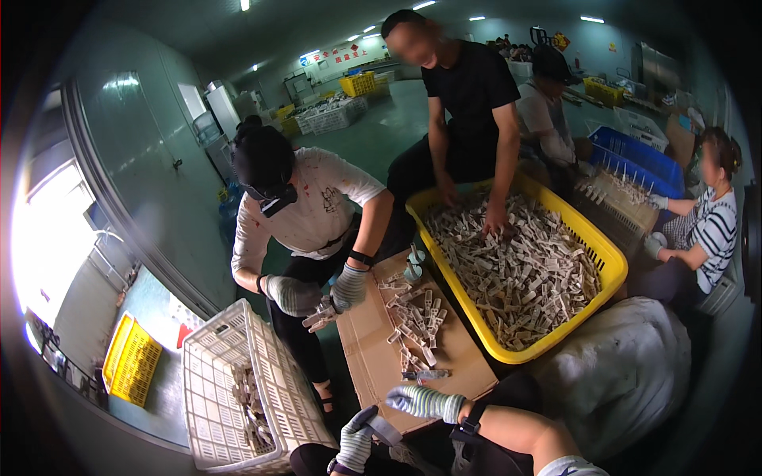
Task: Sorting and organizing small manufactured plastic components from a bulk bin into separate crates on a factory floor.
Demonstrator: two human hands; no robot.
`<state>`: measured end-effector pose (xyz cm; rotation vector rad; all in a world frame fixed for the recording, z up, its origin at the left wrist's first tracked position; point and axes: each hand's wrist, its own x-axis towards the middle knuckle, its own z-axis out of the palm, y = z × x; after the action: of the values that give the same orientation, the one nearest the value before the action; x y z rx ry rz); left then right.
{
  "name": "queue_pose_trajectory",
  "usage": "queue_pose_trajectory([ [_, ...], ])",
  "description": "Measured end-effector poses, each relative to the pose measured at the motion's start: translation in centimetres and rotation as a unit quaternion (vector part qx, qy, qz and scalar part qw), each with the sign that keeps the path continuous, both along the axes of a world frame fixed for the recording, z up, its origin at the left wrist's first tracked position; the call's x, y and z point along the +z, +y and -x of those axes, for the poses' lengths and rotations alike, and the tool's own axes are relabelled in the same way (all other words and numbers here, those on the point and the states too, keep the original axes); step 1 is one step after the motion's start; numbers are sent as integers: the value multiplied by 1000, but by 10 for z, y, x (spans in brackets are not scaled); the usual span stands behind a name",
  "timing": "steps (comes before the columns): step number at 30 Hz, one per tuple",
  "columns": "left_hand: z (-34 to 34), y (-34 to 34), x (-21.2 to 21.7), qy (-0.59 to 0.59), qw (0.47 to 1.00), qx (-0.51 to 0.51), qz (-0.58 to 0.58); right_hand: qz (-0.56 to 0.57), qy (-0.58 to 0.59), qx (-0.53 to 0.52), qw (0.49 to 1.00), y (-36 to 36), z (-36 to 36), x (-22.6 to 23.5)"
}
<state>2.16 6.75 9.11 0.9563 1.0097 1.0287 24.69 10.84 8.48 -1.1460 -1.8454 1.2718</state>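
My left hand (355,441), in a striped knit glove, was closed around one small grey plastic piece (386,430), its thumb pinning the piece near the end. My right hand (425,401), gloved the same way, hovered just beside it over the near edge of the cardboard sheet (373,349); its fingers were curled loosely together and held nothing that I could make out.

On the cardboard lay a scatter of the same pale grey pieces (415,313), too many and too tangled to count. One big yellow crate (594,238) beside it was heaped with far more of them. One white lattice crate (238,373) stood to my left with a thin layer of pieces at its bottom, and a smaller yellow crate (131,358) lay beyond it on the floor.

I counted four other people around the work: one opposite me in a white shirt, with both gloved hands (321,295) on a piece; one in black reaching into the yellow crate; one in a dark cap behind; one in stripes at the right, beside a blue crate (647,159).

On the far wall hung a long white sign with red characters (340,55), and a small blue square sign (305,61) hung to its left.
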Motion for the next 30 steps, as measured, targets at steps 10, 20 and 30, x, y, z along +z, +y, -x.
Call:
queue_pose_trajectory([
  [10,-27,75,42,-99,979,-132,123,293,321,63,898,6,7,22],
  [20,-71,132,55,-24,989,-77,121,182,335,-47,923,24,5,24],
  [30,-74,158,88,29,980,-176,90,257,458,-47,850,28,0,63],
])
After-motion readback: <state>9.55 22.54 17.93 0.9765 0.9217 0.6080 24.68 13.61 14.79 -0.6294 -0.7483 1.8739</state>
